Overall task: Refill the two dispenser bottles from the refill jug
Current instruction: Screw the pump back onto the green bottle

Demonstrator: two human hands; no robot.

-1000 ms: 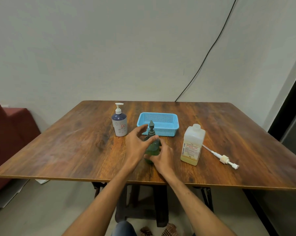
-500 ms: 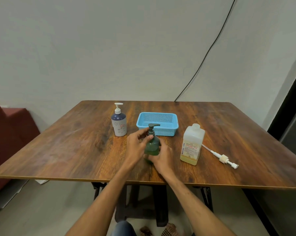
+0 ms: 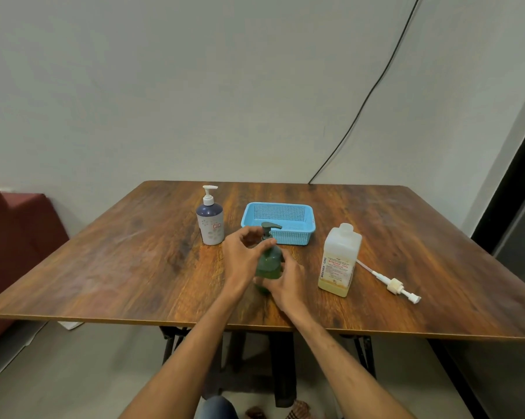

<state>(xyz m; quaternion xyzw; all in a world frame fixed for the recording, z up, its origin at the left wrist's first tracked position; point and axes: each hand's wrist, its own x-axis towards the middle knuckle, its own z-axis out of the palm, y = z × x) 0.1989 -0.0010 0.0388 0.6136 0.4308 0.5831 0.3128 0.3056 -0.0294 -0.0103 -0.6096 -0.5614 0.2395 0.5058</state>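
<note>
A dark green dispenser bottle (image 3: 269, 263) stands upright near the table's front middle, its pump nozzle pointing right. My right hand (image 3: 285, 282) wraps the bottle's lower body from the right. My left hand (image 3: 244, 257) has its fingers curled around the pump collar just under the nozzle. A white and navy dispenser bottle (image 3: 210, 222) with a white pump stands to the left, apart from both hands. The translucent refill jug (image 3: 340, 261), uncapped and holding a little yellowish liquid, stands to the right.
A blue plastic basket (image 3: 297, 237) sits behind the green bottle. A loose white pump with its long tube (image 3: 397, 287) lies on the wooden table (image 3: 119, 267) right of the jug. A black cable runs down the wall behind.
The green bottle's pump head turned from facing away to nozzle pointing right. My left fingers went from spread beside the pump to closed on its collar. My right hand kept its hold.
</note>
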